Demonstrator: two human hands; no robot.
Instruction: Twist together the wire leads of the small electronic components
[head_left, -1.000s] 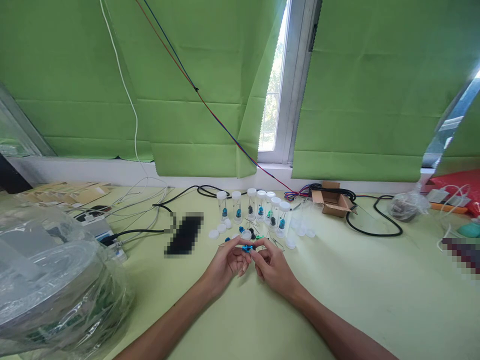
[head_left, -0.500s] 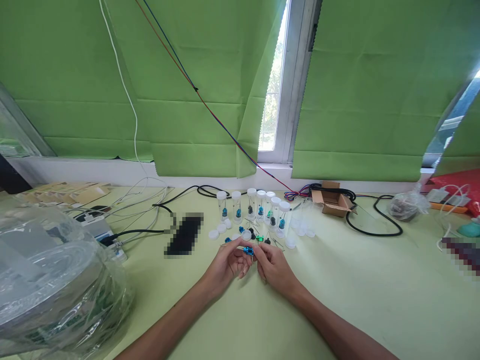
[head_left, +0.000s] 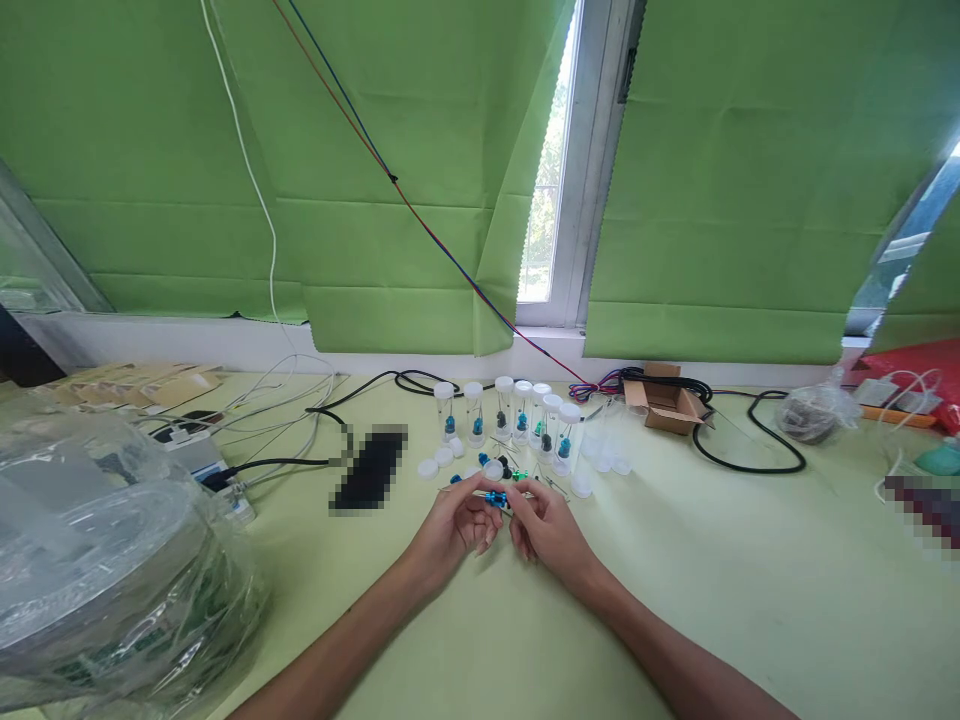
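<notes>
Between my two hands is a small blue metal fitting (head_left: 496, 498), lying roughly level. My left hand (head_left: 459, 525) pinches its left end between thumb and fingertips. At the other end, the thumb and forefinger of my right hand (head_left: 551, 522) are closed on the fitting; its finer details are too small to make out. Just beyond my fingers lie loose blue, black and green fittings, among them a green fitting (head_left: 519, 475), with several thin metal pins (head_left: 555, 486). A white cap (head_left: 493, 469) sits close behind the held fitting.
Behind the loose parts stand several clear capped tubes (head_left: 474, 412) with fittings inside. White caps (head_left: 427, 468) lie to their left, empty clear tubes (head_left: 600, 450) to their right. An open cardboard box (head_left: 664, 400) and black cable (head_left: 750, 468) are farther right. A plastic-wrapped reel (head_left: 112, 560) fills the left.
The blue fitting has turned a little and sits more level. My right fingers have shifted slightly around its end, while my left hand has hardly moved.
</notes>
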